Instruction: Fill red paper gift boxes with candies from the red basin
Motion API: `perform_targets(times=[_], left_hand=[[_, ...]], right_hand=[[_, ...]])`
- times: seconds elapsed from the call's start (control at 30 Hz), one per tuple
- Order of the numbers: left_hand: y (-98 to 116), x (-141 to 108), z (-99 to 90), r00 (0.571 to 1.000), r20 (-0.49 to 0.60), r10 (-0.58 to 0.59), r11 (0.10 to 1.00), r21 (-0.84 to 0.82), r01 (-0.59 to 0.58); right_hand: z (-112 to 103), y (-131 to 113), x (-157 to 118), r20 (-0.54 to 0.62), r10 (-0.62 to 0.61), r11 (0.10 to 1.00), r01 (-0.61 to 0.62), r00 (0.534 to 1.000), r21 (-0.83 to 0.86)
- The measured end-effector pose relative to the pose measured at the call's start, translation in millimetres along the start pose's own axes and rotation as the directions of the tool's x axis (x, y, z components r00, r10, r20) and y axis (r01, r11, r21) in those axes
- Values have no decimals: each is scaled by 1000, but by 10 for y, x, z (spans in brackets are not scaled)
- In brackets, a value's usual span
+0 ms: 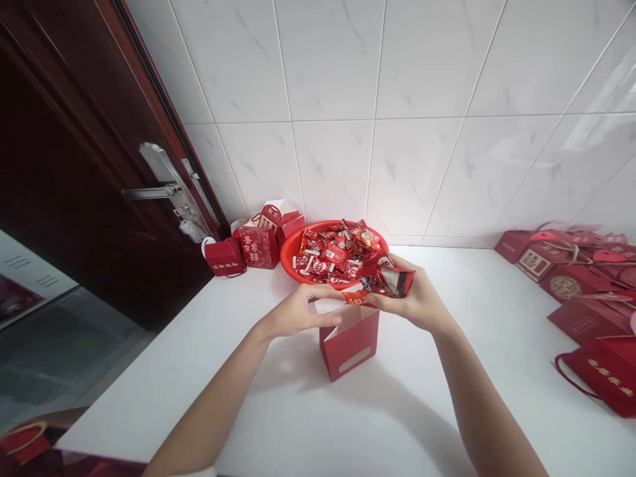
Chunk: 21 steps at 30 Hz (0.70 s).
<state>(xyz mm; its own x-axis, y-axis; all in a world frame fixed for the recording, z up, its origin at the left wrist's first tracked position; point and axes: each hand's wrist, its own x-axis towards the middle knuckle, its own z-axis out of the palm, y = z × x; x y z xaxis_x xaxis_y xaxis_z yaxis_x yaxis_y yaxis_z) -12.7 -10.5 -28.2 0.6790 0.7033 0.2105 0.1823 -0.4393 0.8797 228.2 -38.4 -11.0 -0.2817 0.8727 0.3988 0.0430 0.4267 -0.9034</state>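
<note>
Several shiny, crinkly sweets [397, 281] are gripped in the right hand [420, 301], over a stiff red box [348, 346], open on top, whose edge the left hand [301, 311] pinches. Past both hands, a round red bowl [287, 263] is full of candy [334, 254]. Folded boxes [591, 317] crowd the white worktop [283, 411], well right of the right hand.

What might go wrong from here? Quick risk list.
1. The right hand holds several wrapped packets bunched together; one might slip past the rim of the red box.
2. The left hand is at the box's top edge; a push there might tip it.
3. The red bowl behind is heaped; a knock might spill sweets onto the table.
</note>
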Motion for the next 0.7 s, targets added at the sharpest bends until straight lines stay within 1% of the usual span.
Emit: perform_targets(times=[0.07, 0.23, 0.33, 0.4, 0.5, 0.6, 0.7], left_hand=[[-4, 14, 2, 1000, 5, -14, 999, -29, 14], [-80, 13, -15, 991, -41, -125, 991, -50, 123], [-107, 5, -32, 989, -40, -142, 989, -44, 140], [-95, 5, -35, 988, -19, -153, 988, -38, 152], [-38, 14, -15, 986, 9, -169, 985, -41, 169], [20, 29, 32, 990, 23, -142, 988, -63, 143], [24, 35, 82, 992, 14, -122, 990, -75, 123]], right_hand=[[-16, -24, -4, 18, 9, 999, -8, 1000, -36], [-28, -20, -6, 77, 64, 993, -56, 995, -109], [-29, -13, -2, 99, 84, 991, -73, 992, -110], [-23, -12, 6, 86, 86, 994, -80, 993, -76], [11, -1, 24, 75, 99, 994, -102, 992, 37], [66, 24, 44, 37, 88, 983, -93, 995, 156], [112, 48, 61, 21, 84, 970, -87, 996, 225]])
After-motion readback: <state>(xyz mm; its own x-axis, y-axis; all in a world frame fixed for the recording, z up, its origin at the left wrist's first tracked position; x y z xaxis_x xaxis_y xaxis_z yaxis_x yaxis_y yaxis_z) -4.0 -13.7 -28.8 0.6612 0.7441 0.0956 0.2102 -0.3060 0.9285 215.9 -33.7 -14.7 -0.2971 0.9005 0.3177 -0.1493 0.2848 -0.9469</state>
